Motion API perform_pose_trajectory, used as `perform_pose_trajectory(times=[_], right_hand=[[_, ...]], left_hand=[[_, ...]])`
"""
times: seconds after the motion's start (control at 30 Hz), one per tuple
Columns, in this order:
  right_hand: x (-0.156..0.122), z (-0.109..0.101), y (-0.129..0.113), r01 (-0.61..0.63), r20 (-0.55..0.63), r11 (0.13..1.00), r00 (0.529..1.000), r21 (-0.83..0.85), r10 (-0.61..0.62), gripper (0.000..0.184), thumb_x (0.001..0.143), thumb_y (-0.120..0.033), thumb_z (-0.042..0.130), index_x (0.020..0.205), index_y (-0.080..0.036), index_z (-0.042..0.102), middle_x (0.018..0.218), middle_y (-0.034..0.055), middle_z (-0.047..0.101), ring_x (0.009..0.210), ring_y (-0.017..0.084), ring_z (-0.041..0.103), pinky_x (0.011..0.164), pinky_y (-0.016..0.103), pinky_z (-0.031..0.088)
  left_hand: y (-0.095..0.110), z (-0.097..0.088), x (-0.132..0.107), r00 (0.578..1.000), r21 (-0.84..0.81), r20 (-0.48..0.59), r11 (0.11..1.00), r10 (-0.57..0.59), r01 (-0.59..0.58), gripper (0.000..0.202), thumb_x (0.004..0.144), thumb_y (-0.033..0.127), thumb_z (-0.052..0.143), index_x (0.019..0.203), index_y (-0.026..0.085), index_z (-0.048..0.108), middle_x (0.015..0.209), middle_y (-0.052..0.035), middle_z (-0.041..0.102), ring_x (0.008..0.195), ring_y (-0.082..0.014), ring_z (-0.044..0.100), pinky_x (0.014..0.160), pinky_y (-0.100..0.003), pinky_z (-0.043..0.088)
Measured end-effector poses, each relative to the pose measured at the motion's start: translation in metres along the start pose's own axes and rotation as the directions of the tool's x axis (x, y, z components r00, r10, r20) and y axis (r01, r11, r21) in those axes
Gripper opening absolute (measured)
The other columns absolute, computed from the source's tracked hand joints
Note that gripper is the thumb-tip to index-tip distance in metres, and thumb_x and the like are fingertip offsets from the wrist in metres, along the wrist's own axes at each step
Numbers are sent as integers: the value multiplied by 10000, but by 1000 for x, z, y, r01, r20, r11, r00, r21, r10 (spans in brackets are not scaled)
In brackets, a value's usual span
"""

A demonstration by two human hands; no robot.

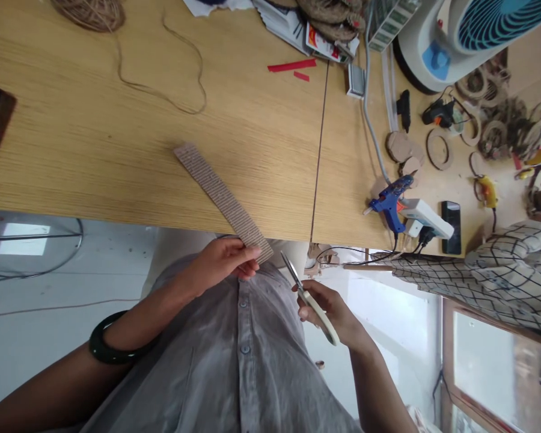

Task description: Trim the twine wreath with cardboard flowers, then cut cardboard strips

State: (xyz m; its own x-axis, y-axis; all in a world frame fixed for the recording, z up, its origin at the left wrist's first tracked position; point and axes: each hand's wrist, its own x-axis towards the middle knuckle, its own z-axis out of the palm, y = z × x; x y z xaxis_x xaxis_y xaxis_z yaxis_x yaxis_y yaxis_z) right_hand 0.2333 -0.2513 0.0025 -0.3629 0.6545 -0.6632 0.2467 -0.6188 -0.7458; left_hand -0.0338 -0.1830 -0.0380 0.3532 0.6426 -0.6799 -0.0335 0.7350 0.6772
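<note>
The left hand [223, 260] pinches the near end of a strip of corrugated cardboard [223, 195], its grip clamped on the cardboard between thumb and fingers. The strip slants away to the far left and reaches out over the wooden worktop [117, 120], crossing the worktop's near edge.

The right hand [329, 313] has its grip closed around the cream handles of a pair of scissors [309, 300]. The metal blades are almost together and point far, their tips just beside the strip's near end but not touching it.

A dark bangle [110, 340] circles the left wrist, and a grey button shirt [243, 355] fills the near part of the view.

On the worktop, a ball of twine [88, 12] sits at the far left, with a loose length of twine [162, 84] trailing from it. Further right lie red paper strips [293, 65], a blue glue gun [390, 201], a black phone [451, 227], and cardboard rings [438, 149]. A fan [478, 36] stands far right.
</note>
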Motion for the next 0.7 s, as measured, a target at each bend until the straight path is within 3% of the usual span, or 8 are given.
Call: perform_pose_trajectory(times=[0.1, 0.3, 0.47, 0.7], right_hand=[[4, 4, -2, -8, 26, 1000, 1000, 0, 8, 491, 812, -538, 785, 1047, -160, 578, 768, -23, 502, 684, 111, 429, 632, 276, 353], [9, 11, -7, -28, 69, 999, 997, -31, 30, 505, 807, -542, 785, 1058, -167, 559, 759, -29, 484, 683, 116, 416, 648, 288, 343], [11, 21, -9, -24, 95, 998, 995, -52, 29, 494, 813, -584, 758, 998, -171, 560, 749, -33, 466, 678, 116, 388, 633, 290, 310], [13, 34, -11, -43, 63, 999, 997, -15, 44, 544, 785, -580, 786, 1066, -158, 588, 779, -25, 509, 707, 120, 433, 664, 284, 344]], left_hand=[[-6, -9, -8, 996, -25, -69, 998, 50, -52, 341, 831, 494, 722, 727, 169, 713, 699, -17, 728, 608, -146, 680, 623, -266, 579], [-7, -14, -15, 958, 233, -166, 953, 233, -192, 306, 894, 448, 663, 739, 185, 685, 687, -4, 703, 619, -141, 660, 616, -249, 541], [-11, -14, -18, 974, 134, -142, 978, 178, -159, 360, 885, 515, 661, 776, 174, 701, 725, -24, 727, 640, -160, 690, 627, -269, 571], [-17, -7, -18, 987, 61, -109, 992, 115, -109, 335, 836, 508, 719, 797, 176, 723, 752, -30, 753, 662, -180, 711, 659, -295, 602]])
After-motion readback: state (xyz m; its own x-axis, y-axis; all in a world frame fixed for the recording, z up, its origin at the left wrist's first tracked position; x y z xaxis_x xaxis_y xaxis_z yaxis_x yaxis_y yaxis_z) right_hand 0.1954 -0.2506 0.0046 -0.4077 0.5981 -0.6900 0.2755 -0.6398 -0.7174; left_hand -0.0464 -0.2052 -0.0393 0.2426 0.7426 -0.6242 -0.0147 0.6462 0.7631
